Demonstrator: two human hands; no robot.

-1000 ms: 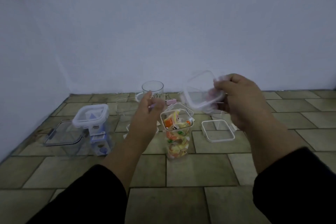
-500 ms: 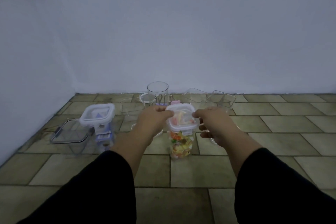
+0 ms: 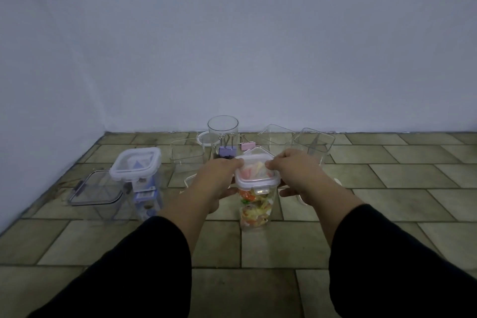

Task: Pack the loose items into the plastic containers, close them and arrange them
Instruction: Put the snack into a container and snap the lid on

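Blue label (image 3: 145, 195) illegible; filled container's (image 3: 255, 212) lid (image 3: 256, 175) gripped.

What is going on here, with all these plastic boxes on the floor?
A person is closing a tall clear container packed with colourful small items. The left hand and the right hand each grip one side of its lid, which sits on top; whether it is latched, I cannot tell. To the left, a second container already has its lid on. Behind them stand empty containers, and a pink binder clip lies loose on the floor.
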